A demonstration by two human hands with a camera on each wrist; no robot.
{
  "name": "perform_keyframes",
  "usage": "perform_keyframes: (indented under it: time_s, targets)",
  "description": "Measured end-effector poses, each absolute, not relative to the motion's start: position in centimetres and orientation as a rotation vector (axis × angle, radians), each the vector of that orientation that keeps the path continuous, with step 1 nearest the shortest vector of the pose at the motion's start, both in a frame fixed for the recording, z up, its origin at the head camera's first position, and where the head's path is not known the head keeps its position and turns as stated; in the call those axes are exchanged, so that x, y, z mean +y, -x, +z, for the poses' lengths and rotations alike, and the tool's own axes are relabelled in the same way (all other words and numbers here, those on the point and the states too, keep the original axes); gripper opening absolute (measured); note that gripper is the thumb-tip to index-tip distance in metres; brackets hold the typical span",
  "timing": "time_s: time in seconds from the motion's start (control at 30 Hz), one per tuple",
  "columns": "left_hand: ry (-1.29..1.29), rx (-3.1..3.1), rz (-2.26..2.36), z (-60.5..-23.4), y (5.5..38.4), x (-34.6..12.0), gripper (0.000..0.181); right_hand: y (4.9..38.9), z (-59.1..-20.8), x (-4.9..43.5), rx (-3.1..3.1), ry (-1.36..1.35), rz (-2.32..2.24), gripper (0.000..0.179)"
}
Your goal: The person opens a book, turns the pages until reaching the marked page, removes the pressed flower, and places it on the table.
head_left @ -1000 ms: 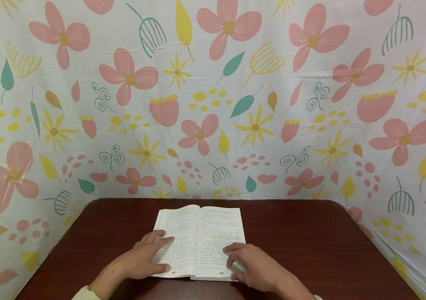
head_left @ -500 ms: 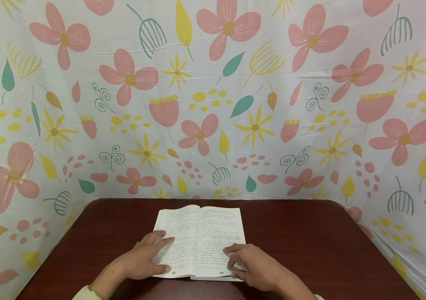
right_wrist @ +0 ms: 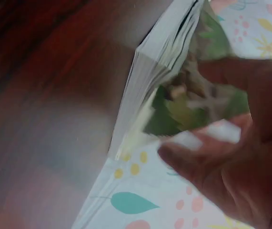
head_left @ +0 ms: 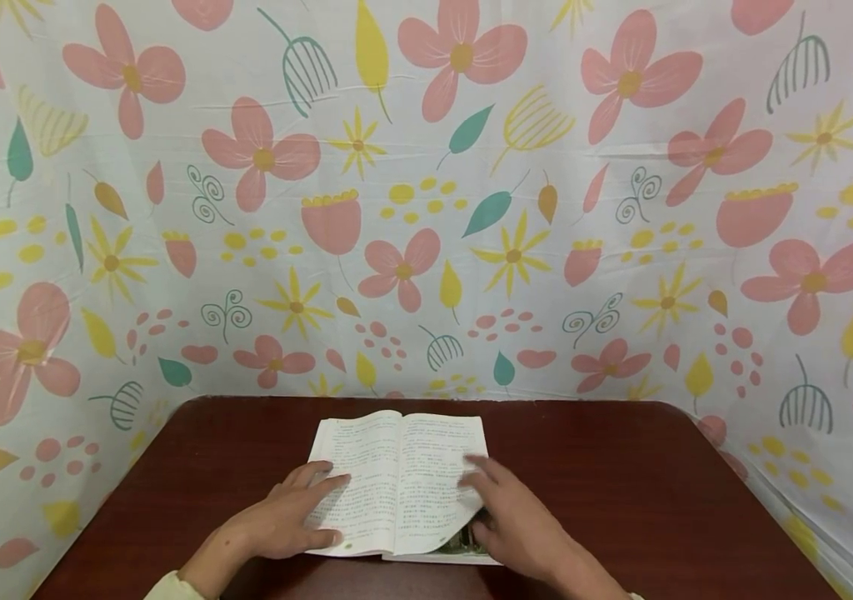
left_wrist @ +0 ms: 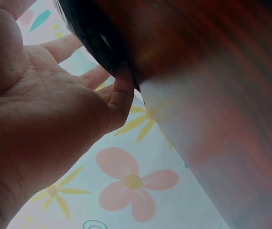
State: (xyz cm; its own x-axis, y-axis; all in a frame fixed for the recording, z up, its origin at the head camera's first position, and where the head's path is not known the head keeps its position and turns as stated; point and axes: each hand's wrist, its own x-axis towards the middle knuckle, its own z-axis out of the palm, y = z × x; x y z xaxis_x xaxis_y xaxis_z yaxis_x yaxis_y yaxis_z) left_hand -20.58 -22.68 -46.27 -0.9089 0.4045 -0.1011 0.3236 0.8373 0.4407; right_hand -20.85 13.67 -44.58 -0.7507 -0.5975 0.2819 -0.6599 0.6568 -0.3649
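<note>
An open book with printed text lies on the dark red-brown table. My left hand rests along its left side, fingers spread on the left page and thumb near the lower corner. In the left wrist view, fingertips of the left hand meet the book's shadowed edge. My right hand is blurred at the right page, whose lower corner is raised and curled. Beneath that corner a green picture page shows. In the right wrist view, thumb and fingers of the right hand stand apart beside this picture.
The dark table extends to both sides of the book and behind it. A white cloth printed with flowers and leaves hangs around the table's back and sides.
My right hand's fingers have moved up and straightened somewhat along the right page. The page's lower right corner has lifted, uncovering the picture below. My left hand stays in place.
</note>
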Motion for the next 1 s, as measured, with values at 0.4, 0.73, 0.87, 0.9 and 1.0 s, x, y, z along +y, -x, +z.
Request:
perform_keyframes:
  time_s: [0.4, 0.73, 0.87, 0.9, 1.0]
  targets:
    - [-0.581, 2.813, 0.724, -46.1, 20.8, -22.8, 0.069, 19.9, -44.6, 11.8, -2.554, -1.090, 1.757, 0.089]
    - [-0.353, 2.769, 1.143, -45.8, 21.3, -22.5, 0.072, 17.5, -44.8, 10.1, -2.734, -1.381, 1.695, 0.077]
    - [-0.243, 2.781, 1.271, -45.6, 21.7, -22.6, 0.075, 17.4, -45.0, 10.2, -2.843, -1.483, 1.591, 0.075]
    - [-0.211, 2.789, 1.291, -45.6, 21.8, -22.6, 0.076, 17.3, -45.1, 10.1, -2.871, -1.497, 1.569, 0.074]
    - [-0.118, 2.790, 1.363, -45.4, 22.0, -22.7, 0.079, 17.3, -45.2, 10.0, -2.917, -1.542, 1.450, 0.073]
